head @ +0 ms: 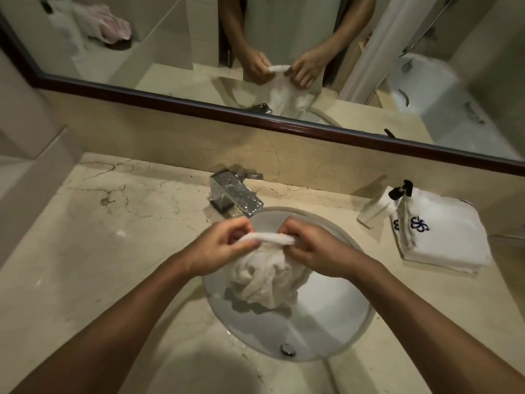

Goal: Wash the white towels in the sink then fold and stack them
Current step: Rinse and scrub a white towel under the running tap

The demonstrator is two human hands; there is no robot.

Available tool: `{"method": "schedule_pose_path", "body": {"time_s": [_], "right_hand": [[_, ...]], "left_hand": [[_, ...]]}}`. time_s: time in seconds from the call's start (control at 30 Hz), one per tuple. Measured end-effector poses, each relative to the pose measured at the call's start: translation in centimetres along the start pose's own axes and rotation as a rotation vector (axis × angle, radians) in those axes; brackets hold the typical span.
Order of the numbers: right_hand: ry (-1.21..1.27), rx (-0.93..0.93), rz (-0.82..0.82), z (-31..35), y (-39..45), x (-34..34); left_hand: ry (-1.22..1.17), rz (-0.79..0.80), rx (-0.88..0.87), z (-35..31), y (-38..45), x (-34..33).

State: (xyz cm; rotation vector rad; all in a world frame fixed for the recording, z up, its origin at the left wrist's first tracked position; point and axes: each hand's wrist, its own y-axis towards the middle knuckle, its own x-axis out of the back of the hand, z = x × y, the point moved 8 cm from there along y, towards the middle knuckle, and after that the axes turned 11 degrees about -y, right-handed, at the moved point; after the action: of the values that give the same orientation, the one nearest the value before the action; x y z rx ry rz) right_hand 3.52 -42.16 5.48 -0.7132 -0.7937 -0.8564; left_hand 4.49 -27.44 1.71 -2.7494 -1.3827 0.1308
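Observation:
A wet white towel [262,280] hangs bunched over the round white sink [335,322]. My left hand [218,248] and my right hand [309,245] each pinch its top edge, which stretches between them just in front of the tap. The rest of the cloth droops in crumpled folds into the basin. A stack of folded white towels [449,240] with dark blue embroidered logos lies on the counter at the right.
A square chrome tap [235,196] stands behind the sink. A white pump bottle [380,207] leans beside the folded stack. The marble counter [99,237] stretches to the left. A dark-framed mirror [170,52] spans the wall behind. The sink's drain [287,349] sits near me.

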Motion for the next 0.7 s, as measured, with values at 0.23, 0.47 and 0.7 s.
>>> {"method": "schedule_pose_path", "body": {"time_s": [0.23,0.47,0.7], "right_hand": [[-0.367,-0.134,-0.528,-1.4,-0.6,1.3],[0.027,-0.583,-0.477,-8.4,-0.9,-5.6],[1.147,-0.956,-0.587,-10.6,-1.2,-11.7]], "left_hand": [[0.329,-0.259,-0.059,-2.2,-0.1,0.1],[0.574,-0.156,0.062,-1.8,-0.1,-0.2],[0.788,-0.156,0.165,3.1,-1.0,0.4]]}}
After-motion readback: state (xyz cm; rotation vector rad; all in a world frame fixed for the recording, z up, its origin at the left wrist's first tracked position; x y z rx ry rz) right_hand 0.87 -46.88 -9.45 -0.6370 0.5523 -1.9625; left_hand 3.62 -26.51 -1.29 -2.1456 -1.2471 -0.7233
